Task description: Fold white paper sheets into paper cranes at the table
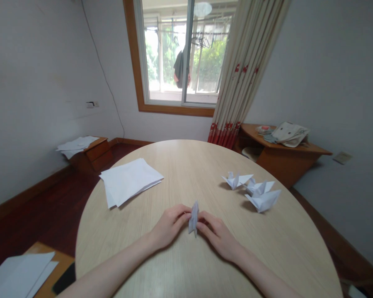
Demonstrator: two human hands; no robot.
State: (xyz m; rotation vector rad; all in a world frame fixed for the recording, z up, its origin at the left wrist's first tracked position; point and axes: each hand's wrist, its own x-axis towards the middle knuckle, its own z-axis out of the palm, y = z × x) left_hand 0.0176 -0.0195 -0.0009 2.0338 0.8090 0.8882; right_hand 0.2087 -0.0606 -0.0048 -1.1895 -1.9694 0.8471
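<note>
A small folded white paper piece (193, 218) stands upright on edge near the front middle of the round wooden table (186, 174). My left hand (169, 226) pinches it from the left, fingers closed on its side. My right hand (218, 236) pinches it from the right in the same way. Both forearms rest on the table's near part. Three finished folded paper birds (257, 191) lie in a loose row to the right of my hands.
A stack of white paper sheets (129, 181) lies at the table's left. More white sheets (18, 275) sit on a low surface at lower left. A wooden side desk (279, 155) stands at the right; a window and curtain are behind.
</note>
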